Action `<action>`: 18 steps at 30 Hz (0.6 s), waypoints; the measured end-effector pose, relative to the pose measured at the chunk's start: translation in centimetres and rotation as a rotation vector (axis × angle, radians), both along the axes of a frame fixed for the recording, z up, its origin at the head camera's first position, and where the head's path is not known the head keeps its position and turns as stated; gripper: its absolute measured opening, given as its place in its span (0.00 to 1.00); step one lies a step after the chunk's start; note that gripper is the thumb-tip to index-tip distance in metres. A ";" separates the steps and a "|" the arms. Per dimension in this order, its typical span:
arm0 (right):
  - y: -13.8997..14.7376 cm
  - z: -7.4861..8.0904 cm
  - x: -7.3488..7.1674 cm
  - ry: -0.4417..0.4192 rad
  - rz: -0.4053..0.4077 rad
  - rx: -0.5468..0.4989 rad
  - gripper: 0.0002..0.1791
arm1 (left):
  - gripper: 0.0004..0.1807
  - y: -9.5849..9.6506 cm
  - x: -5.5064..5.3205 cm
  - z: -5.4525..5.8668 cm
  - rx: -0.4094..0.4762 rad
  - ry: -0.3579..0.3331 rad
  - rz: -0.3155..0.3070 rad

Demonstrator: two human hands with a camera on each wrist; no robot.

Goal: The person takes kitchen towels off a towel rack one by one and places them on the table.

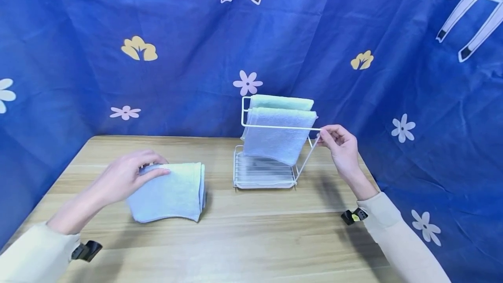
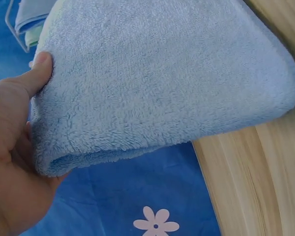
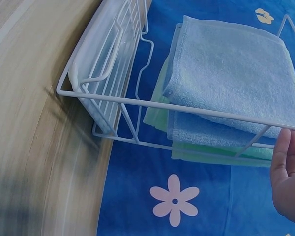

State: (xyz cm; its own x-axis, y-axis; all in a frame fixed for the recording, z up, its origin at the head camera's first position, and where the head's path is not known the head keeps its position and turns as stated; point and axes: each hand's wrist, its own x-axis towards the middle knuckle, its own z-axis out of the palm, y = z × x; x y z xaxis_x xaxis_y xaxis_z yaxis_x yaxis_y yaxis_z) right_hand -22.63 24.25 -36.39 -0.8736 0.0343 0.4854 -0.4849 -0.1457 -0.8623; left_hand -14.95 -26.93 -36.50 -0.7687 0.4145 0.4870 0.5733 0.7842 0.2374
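Observation:
My left hand [image 1: 127, 174] pinches the upper edge of a folded light blue towel [image 1: 173, 193], thumb on the near face and fingers behind it. In the left wrist view the plush face of this towel [image 2: 162, 73] fills most of the picture, its folded layers showing along one edge. With thumb and fingers my right hand [image 1: 342, 147] grips the upper right corner of a white wire rack [image 1: 304, 163]. Folded over the rack's upper bars hang a blue towel [image 1: 280, 139] and, behind it, a pale green towel [image 1: 282, 102]. The right wrist view shows more blue and green layers underneath.
Low in the rack lies a white tray [image 1: 265, 185] under a wire grid. The wooden table [image 1: 220, 239] meets a blue curtain [image 1: 188, 77] printed with flowers and animals at its back and sides. A dark wrist camera [image 1: 87, 251] sits at the left cuff.

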 end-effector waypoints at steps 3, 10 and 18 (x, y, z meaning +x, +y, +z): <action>0.0 -0.2 0.1 -0.008 -0.013 0.001 0.03 | 0.09 -0.1 -0.6 -0.2 -0.007 -0.014 0.015; 0.3 0.0 0.1 -0.021 -0.024 0.028 0.06 | 0.07 0.0 -2.4 -0.2 -0.014 -0.081 0.039; 0.1 -0.1 -0.1 -0.011 -0.020 0.033 0.12 | 0.06 0.2 -4.8 -0.8 -0.022 -0.169 0.039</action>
State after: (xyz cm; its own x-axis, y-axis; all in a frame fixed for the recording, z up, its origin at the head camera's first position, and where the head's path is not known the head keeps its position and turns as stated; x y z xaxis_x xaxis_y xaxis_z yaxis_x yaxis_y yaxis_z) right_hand -22.75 24.38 -36.45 -0.8783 0.0357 0.4767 -0.4776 -0.1080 -0.8719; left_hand -19.75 -26.71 -37.33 -0.8546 0.3923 0.3401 0.4958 0.8111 0.3104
